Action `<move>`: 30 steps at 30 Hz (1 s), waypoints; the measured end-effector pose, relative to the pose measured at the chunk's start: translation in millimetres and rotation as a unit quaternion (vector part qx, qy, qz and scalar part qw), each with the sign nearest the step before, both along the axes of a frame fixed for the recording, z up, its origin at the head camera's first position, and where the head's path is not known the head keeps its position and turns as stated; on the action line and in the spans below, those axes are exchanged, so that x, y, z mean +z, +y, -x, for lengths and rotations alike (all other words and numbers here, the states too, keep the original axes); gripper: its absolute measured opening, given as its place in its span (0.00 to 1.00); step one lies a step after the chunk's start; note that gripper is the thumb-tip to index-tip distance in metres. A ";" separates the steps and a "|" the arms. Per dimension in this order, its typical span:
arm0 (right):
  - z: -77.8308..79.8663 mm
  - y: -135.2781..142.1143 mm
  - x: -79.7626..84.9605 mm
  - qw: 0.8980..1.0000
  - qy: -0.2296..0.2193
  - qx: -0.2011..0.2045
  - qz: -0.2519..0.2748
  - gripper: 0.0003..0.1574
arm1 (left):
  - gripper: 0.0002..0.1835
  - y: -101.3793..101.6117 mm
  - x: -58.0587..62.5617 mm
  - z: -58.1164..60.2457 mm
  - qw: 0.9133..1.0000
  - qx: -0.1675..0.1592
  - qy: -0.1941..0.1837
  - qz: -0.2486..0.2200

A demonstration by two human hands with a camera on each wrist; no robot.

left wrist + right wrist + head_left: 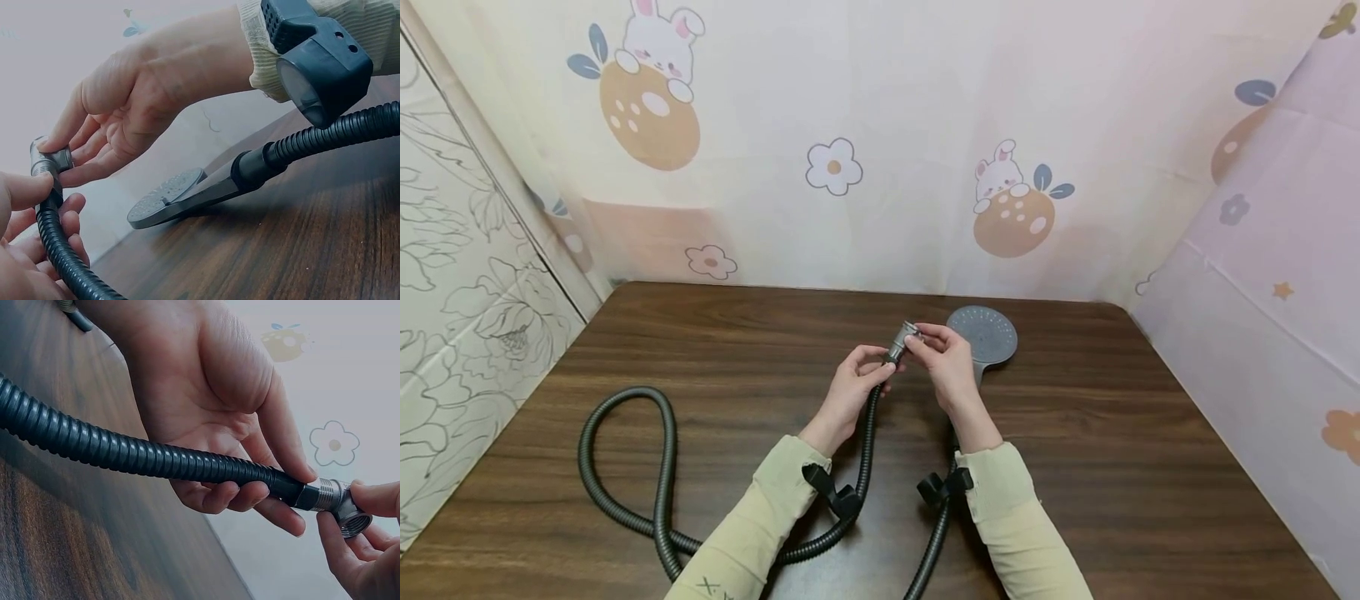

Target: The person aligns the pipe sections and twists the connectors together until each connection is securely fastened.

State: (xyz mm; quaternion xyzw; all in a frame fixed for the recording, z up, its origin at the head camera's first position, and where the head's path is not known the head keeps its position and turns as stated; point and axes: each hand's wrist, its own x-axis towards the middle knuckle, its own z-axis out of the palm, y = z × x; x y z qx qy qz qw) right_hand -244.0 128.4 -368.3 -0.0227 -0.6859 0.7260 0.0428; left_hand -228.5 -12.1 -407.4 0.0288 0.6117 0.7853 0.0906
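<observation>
Above the table, my left hand [850, 387] holds the end of a black ribbed shower hose [867, 442], thumb on the collar by its nut. My right hand [951, 362] pinches a silver metal elbow fitting [342, 503] between thumb and fingers. The fitting sits in line on the hose end, and threads show inside its side opening in the right wrist view. Beyond the right hand lies a grey shower head [985, 333], face up on the table. Its handle joins a ribbed hose, plain in the left wrist view [337, 128].
The hose forms a large loop [583, 450] on the left of the dark wooden table [1112, 467]. Another stretch of hose [931, 550] runs to the front edge beside the right forearm. Black wrist cameras hang near the hose. Patterned cloth walls [902, 225] enclose the back and sides.
</observation>
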 end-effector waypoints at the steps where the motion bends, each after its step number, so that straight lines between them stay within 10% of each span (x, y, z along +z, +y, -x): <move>1: -0.1 0.0 -0.4 1.000 -0.001 0.000 -0.001 0.19 | 0.14 0.0 0.1 -0.1 1.000 0.001 -0.002 0.001; 30: -0.2 0.6 1.0 1.000 -0.013 -0.008 0.002 0.19 | 0.13 -1.1 -0.5 -0.5 1.000 -0.008 -0.001 -0.016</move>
